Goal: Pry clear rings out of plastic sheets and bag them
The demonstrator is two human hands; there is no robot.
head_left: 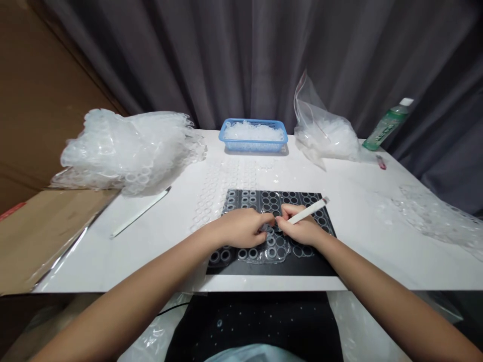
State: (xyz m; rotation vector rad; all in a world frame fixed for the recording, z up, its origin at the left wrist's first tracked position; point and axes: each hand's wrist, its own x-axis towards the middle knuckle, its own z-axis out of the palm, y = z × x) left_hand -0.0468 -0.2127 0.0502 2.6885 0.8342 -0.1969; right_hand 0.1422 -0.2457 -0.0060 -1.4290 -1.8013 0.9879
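A black mat [264, 269] lies at the table's near edge, covered by a clear plastic sheet of small rings [273, 251]. My left hand [245, 226] rests on the sheet, fingers curled and pinching at it near the middle. Touching it from the right, my right hand [302, 229] is closed on a white pen-like tool [311, 210], whose tip points down at the sheet between both hands.
A pile of clear ring sheets [128, 151] sits at the back left, with a second white tool [141, 212] beside it. A blue basket [253, 134] of clear pieces, a plastic bag [326, 136] and a green bottle [388, 124] stand at the back. Loose sheets [437, 216] lie right. Cardboard [45, 236] borders the left.
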